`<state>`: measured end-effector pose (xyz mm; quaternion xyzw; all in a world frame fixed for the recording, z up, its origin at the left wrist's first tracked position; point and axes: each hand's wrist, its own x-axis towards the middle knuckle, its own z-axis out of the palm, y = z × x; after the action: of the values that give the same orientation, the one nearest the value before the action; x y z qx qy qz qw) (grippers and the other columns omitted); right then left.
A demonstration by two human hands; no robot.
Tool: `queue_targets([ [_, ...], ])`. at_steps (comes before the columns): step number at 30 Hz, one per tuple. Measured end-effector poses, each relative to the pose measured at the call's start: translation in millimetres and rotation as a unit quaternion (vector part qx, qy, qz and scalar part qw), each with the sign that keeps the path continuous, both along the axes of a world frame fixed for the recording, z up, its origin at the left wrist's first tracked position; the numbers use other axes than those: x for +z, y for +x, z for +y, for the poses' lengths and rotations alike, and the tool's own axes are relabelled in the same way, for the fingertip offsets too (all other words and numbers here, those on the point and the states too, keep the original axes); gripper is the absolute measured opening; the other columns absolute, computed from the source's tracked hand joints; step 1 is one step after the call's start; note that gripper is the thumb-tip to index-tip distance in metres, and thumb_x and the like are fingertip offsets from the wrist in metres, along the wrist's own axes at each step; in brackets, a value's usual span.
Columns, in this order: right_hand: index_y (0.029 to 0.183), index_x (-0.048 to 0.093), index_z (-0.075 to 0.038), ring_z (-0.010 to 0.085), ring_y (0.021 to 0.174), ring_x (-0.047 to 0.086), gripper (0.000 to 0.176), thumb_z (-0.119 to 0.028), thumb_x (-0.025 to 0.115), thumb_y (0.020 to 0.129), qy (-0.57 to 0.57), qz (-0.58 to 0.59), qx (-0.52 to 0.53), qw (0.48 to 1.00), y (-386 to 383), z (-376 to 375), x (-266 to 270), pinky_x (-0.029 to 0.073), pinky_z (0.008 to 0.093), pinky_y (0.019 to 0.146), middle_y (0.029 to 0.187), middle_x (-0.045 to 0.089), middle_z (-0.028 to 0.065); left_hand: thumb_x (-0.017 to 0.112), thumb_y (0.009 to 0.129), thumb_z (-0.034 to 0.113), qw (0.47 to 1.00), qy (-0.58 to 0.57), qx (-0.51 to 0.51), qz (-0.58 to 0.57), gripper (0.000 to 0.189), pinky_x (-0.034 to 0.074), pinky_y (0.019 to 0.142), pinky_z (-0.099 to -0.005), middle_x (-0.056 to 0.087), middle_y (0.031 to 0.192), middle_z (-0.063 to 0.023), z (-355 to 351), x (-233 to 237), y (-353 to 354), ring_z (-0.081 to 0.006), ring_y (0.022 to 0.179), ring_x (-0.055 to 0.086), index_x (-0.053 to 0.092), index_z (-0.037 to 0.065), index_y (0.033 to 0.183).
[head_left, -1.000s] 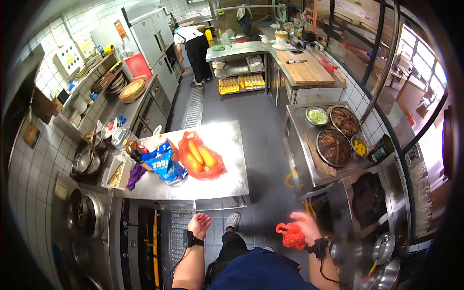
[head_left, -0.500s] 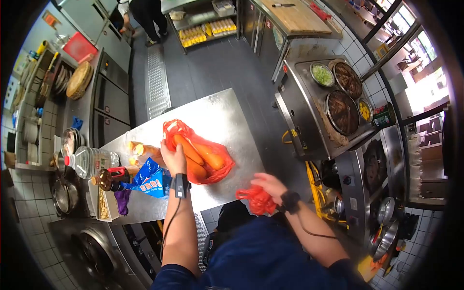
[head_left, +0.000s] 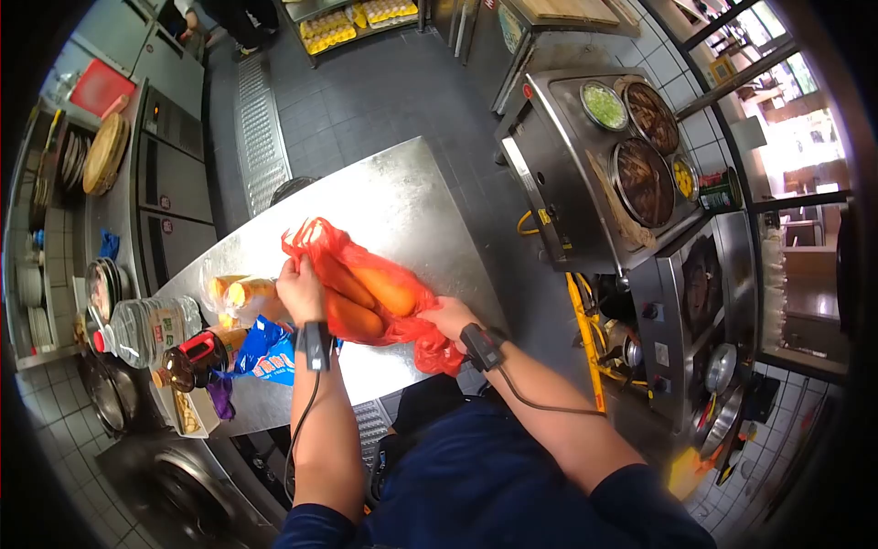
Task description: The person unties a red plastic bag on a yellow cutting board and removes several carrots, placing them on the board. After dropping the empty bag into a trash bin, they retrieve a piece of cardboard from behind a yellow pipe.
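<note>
A thin red plastic bag (head_left: pixel 317 240) lies on the steel table (head_left: pixel 402 183), with several large carrots (head_left: pixel 382 289) showing through and inside it. My left hand (head_left: pixel 300 291) is closed on the bag's left edge. At the bag's right side, my right hand (head_left: pixel 448 320) has its fingers closed, with a crumpled red plastic bag (head_left: pixel 434 354) hanging below them. Whether the right fingers also grip the carrot bag cannot be made out. Left of my left hand are a blue and white packet (head_left: pixel 265 352) and a clear bag of yellow pieces (head_left: pixel 242 293).
A large clear jug (head_left: pixel 151 329) and a dark bottle with a red handle (head_left: pixel 197 360) stand at the table's left end. To the right, a steel counter (head_left: pixel 567 101) bears round food pans (head_left: pixel 643 183). Another person (head_left: pixel 242 18) stands at the far back.
My right hand has moved left and up to the carrot bag, bringing the crumpled red bag along. The carrot bag's left part is drawn further over the carrots. The camera view has shifted.
</note>
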<state>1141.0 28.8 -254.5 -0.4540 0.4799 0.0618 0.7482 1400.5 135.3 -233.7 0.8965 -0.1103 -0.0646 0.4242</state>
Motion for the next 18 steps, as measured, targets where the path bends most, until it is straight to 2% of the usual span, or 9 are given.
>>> queue_targets([
  [2, 0.117, 0.064, 0.003, 0.0159, 0.093, 0.066, 0.029, -0.009, 0.065, 0.090, 0.074, 0.019, -0.067, 0.995, -12, -3, 15, 0.053, 0.0292, 0.083, 0.106, 0.069, 0.0098, 0.061, 0.098, 0.019, 0.983, -0.135, 0.012, 0.124, 0.023, 0.038, 0.053, -0.0242, 0.054, 0.066, 0.0046, -1, 43, -12, -0.0056, 0.059, 0.046, 0.069, -0.002, 0.090],
  [3, 0.117, 0.064, 0.003, 0.0159, 0.093, 0.066, 0.029, -0.009, 0.065, 0.090, 0.075, 0.020, -0.075, 0.994, -21, -2, 19, 0.053, 0.0292, 0.083, 0.106, 0.069, 0.0098, 0.062, 0.099, 0.020, 0.959, -0.204, 0.042, 0.192, 0.022, 0.039, 0.052, -0.0229, 0.057, 0.066, 0.0049, -4, 73, -21, -0.0051, 0.058, 0.049, 0.070, 0.002, 0.088],
  [7, 0.115, 0.063, 0.003, 0.0139, 0.093, 0.066, 0.026, -0.007, 0.061, 0.091, 0.112, -0.062, -0.110, 0.986, -57, -6, 56, 0.052, 0.0280, 0.083, 0.105, 0.068, 0.0082, 0.063, 0.099, 0.020, 0.898, -0.380, 0.063, 0.211, 0.017, 0.033, 0.047, -0.0219, 0.058, 0.067, 0.0056, -15, 137, -34, -0.0022, 0.053, 0.046, 0.067, 0.006, 0.089],
  [9, 0.118, 0.062, 0.004, 0.0131, 0.095, 0.064, 0.031, -0.009, 0.062, 0.090, 0.108, -0.090, -0.118, 0.983, -75, -4, 61, 0.050, 0.0271, 0.085, 0.108, 0.067, 0.0076, 0.059, 0.100, 0.021, 0.880, -0.395, 0.004, 0.263, 0.021, 0.028, 0.045, -0.0235, 0.034, 0.056, 0.0083, -9, 174, -37, -0.0048, 0.047, 0.031, 0.059, 0.010, 0.082],
  [11, 0.116, 0.063, 0.003, 0.0126, 0.094, 0.064, 0.029, -0.010, 0.062, 0.091, 0.114, -0.110, -0.150, 0.976, -90, 1, 65, 0.050, 0.0265, 0.085, 0.106, 0.068, 0.0066, 0.059, 0.100, 0.020, 0.803, -0.477, -0.095, 0.345, 0.018, 0.024, 0.045, -0.0258, 0.032, 0.057, 0.0068, 1, 198, -42, -0.0067, 0.047, 0.027, 0.058, 0.008, 0.087],
  [12, 0.115, 0.064, 0.003, 0.0125, 0.093, 0.064, 0.028, -0.010, 0.061, 0.091, 0.108, -0.130, -0.160, 0.973, -97, 3, 69, 0.050, 0.0265, 0.084, 0.104, 0.068, 0.0064, 0.055, 0.103, 0.021, 0.800, -0.483, -0.107, 0.340, 0.020, 0.022, 0.045, -0.0262, 0.023, 0.056, 0.0061, -4, 208, -49, -0.0076, 0.048, 0.021, 0.056, 0.008, 0.087],
  [13, 0.114, 0.065, 0.002, 0.0123, 0.093, 0.064, 0.027, -0.011, 0.061, 0.091, 0.100, -0.149, -0.172, 0.969, -107, 6, 72, 0.050, 0.0264, 0.084, 0.103, 0.068, 0.0063, 0.051, 0.105, 0.022, 0.772, -0.501, -0.140, 0.366, 0.022, 0.021, 0.045, -0.0261, 0.022, 0.056, 0.0060, -3, 209, -53, -0.0077, 0.048, 0.020, 0.056, 0.007, 0.088],
  [15, 0.110, 0.068, 0.000, 0.0103, 0.089, 0.064, 0.024, -0.013, 0.061, 0.091, 0.062, -0.155, -0.188, 0.968, -127, 10, 83, 0.050, 0.0261, 0.082, 0.097, 0.069, 0.0046, 0.047, 0.106, 0.022, 0.790, -0.489, -0.122, 0.348, 0.023, 0.020, 0.044, -0.0253, 0.023, 0.056, 0.0066, -7, 227, -81, -0.0067, 0.046, 0.022, 0.055, 0.007, 0.091],
  [18, 0.108, 0.069, 0.000, 0.0118, 0.086, 0.064, 0.027, -0.015, 0.062, 0.088, -0.012, -0.159, -0.193, 0.968, -180, 22, 84, 0.051, 0.0275, 0.079, 0.095, 0.070, 0.0045, 0.044, 0.107, 0.022, 0.760, -0.471, -0.270, 0.358, 0.025, 0.019, 0.044, -0.0243, 0.024, 0.055, 0.0065, -6, 247, -129, -0.0061, 0.045, 0.021, 0.054, 0.007, 0.091],
])
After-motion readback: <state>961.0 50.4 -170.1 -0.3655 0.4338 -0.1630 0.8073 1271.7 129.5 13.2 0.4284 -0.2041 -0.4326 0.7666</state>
